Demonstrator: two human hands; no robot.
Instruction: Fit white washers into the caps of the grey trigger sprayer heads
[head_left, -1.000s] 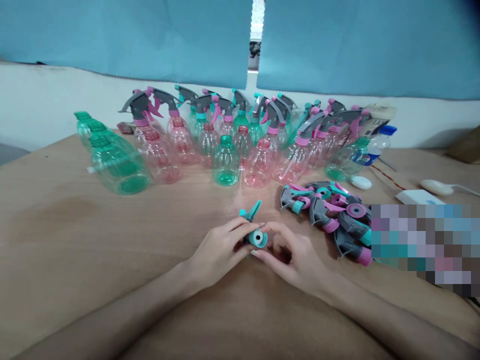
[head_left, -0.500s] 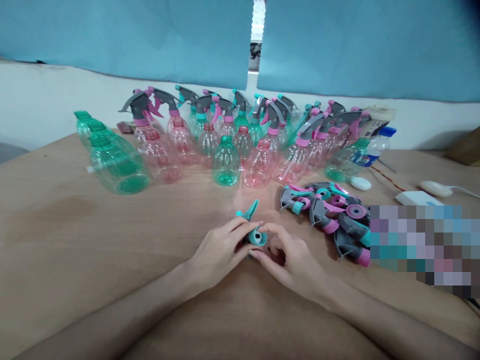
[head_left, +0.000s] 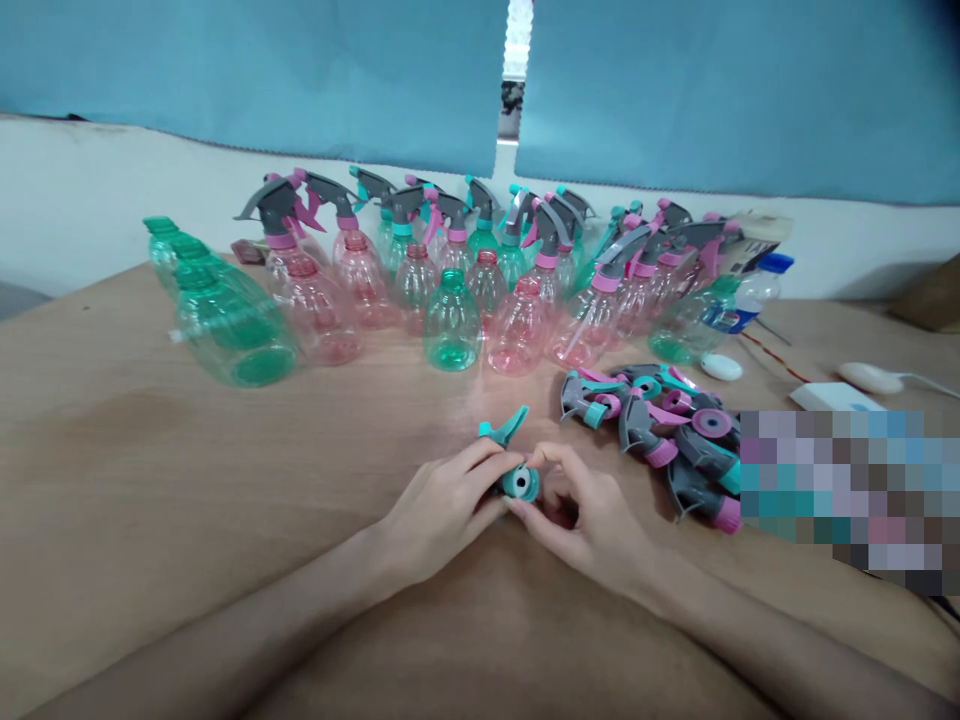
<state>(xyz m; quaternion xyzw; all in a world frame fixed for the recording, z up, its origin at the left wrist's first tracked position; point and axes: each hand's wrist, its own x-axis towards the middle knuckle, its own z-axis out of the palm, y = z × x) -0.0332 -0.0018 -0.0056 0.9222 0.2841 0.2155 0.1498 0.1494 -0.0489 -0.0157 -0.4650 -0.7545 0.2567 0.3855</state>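
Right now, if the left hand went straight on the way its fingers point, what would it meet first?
Beyond the teal-collared spray head it holds, the left hand would probably meet the right hand first; depth leaves any gap between them unclear.

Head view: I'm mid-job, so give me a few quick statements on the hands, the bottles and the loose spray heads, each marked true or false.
1. The left hand holds a spray head with a teal trigger. True.
2. The right hand lies flat on the table. False: its thumb and index finger are at the teal collar of that spray head.
3. The loose spray heads lie in a pile to the right of the hands. True.
4. Every bottle has a spray head fitted. False: several have bare necks, such as the green bottle at the front.
5. The bottle with the blue cap stands at the left end of the group. False: it stands at the right end.
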